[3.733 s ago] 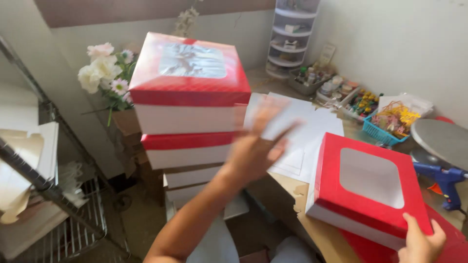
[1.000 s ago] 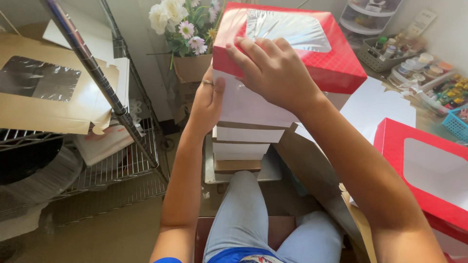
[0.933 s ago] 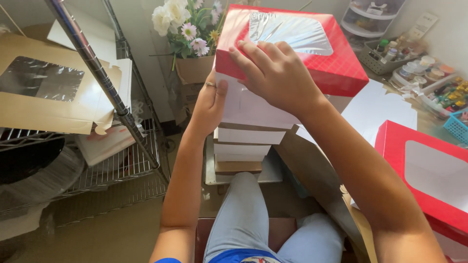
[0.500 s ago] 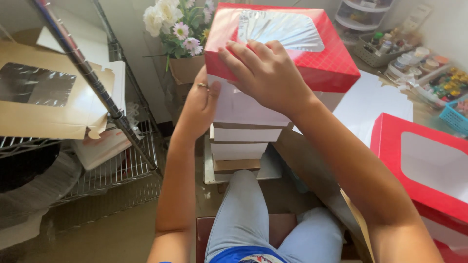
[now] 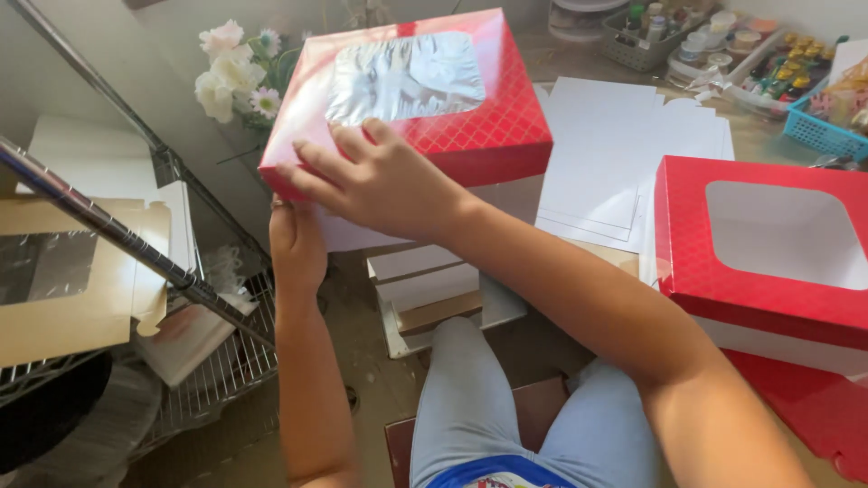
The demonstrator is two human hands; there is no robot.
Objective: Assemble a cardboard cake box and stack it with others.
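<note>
Head view: two hands (image 5: 380, 185) steady one stacked red box (image 5: 411, 99).

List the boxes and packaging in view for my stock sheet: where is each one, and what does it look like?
Top box: red lid with clear window, white base, on a stack; right hand on the lid, left hand at its side.
Stacked boxes: white, beneath it.
Second box: red, windowed, on the table at right.
Flat white sheets: on the table.
Flat brown windowed box: on the wire shelf, left.
</note>
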